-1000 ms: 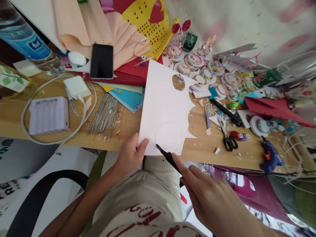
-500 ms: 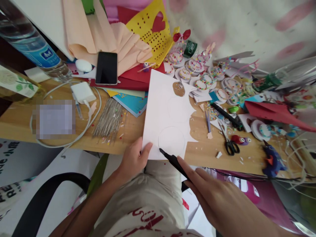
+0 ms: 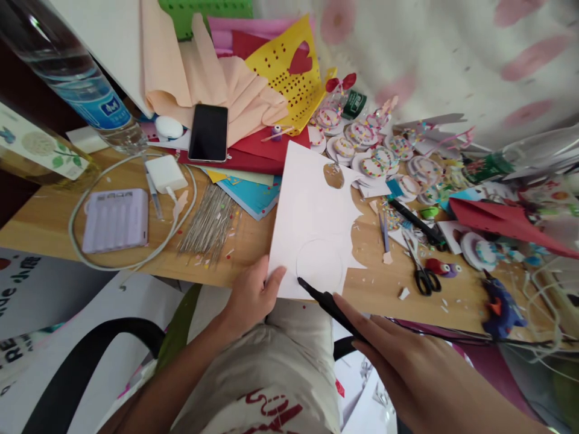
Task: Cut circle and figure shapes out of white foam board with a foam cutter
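Note:
A white sheet of board [image 3: 312,205] lies at the desk's front edge, its right side cut into scallops, with a round hole near its top. A thin circle outline is marked on its lower part. My left hand [image 3: 253,295] grips the board's lower left corner, thumb on top and fingers underneath. In my right hand [image 3: 393,349] is a slim black pen-like tool [image 3: 332,307]; its narrow tip touches the lower left of the circle outline. Whether that tip is a blade or a nib, I cannot tell.
Left of the board are a bundle of thin wires [image 3: 210,223], a phone [image 3: 208,134], a white charger [image 3: 166,173] and a water bottle [image 3: 97,90]. On the right lie scissors [image 3: 423,274], a blue glue gun [image 3: 502,307] and several beaded white discs [image 3: 362,134].
The whole view has shifted slightly, so things on the left appear further right and lower. The tool's tip stays at the circle's lower left. Both hands keep their holds.

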The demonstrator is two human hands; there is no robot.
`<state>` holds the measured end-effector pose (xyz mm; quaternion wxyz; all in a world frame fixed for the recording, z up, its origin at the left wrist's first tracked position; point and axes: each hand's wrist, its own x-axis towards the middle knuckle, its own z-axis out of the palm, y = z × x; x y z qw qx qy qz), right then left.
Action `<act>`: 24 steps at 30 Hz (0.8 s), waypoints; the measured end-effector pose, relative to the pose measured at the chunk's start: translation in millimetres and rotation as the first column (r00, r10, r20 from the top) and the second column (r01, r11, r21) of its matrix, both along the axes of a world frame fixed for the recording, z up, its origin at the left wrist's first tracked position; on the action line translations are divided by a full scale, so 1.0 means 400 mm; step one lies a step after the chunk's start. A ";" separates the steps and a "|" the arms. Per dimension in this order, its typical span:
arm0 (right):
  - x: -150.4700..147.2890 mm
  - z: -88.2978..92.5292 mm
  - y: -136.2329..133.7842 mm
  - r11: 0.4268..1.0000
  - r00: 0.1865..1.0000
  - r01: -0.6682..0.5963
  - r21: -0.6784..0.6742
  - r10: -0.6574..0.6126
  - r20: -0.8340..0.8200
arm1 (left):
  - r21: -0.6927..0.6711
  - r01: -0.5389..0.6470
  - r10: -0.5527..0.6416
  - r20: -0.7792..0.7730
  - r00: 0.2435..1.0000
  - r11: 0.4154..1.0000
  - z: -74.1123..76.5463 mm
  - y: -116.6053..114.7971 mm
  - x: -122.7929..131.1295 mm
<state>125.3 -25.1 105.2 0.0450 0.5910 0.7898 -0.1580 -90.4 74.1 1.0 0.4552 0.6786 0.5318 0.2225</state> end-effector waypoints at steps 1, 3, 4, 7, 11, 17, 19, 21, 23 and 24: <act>0.001 -0.005 0.000 1.000 1.000 0.008 0.006 -0.008 0.000 | 0.005 -0.004 0.004 0.000 1.000 1.000 -0.002 0.001 0.000; 0.002 -0.013 0.001 1.000 1.000 0.023 0.018 -0.023 -0.008 | 0.010 -0.013 0.013 0.008 1.000 1.000 -0.006 0.003 -0.002; 0.003 -0.015 0.002 0.999 0.999 0.029 0.022 -0.028 -0.015 | 0.012 -0.018 0.018 0.010 1.000 1.000 -0.008 0.004 -0.002; 0.000 -0.010 0.005 0.999 0.998 0.049 0.003 -0.049 -0.033 | 0.011 -0.025 0.025 0.010 1.000 1.000 -0.011 0.005 -0.004; -0.006 0.001 0.008 0.998 0.997 0.055 -0.014 -0.056 -0.057 | -0.005 -0.015 0.015 0.025 1.000 1.000 -0.011 0.003 -0.005; -0.015 -0.004 0.018 0.996 0.995 0.074 -0.049 -0.077 -0.064 | -0.022 -0.008 0.009 0.018 1.000 1.000 -0.006 0.001 -0.004; -0.021 -0.006 0.021 0.994 0.995 0.079 -0.081 -0.085 -0.061 | -0.028 0.000 0.001 0.034 0.999 1.000 -0.002 0.000 -0.004; -0.029 -0.007 0.024 0.990 0.993 0.084 -0.113 -0.092 -0.068 | -0.025 0.009 -0.007 0.056 0.998 1.000 0.000 -0.001 -0.004; -0.034 -0.007 0.027 0.986 0.992 0.079 -0.146 -0.093 -0.088 | -0.023 0.011 -0.010 0.071 0.997 1.000 0.002 -0.001 -0.004; -0.035 -0.006 0.029 0.985 0.991 0.072 -0.155 -0.088 -0.099 | -0.023 0.010 -0.008 0.073 0.997 1.000 0.002 -0.001 -0.005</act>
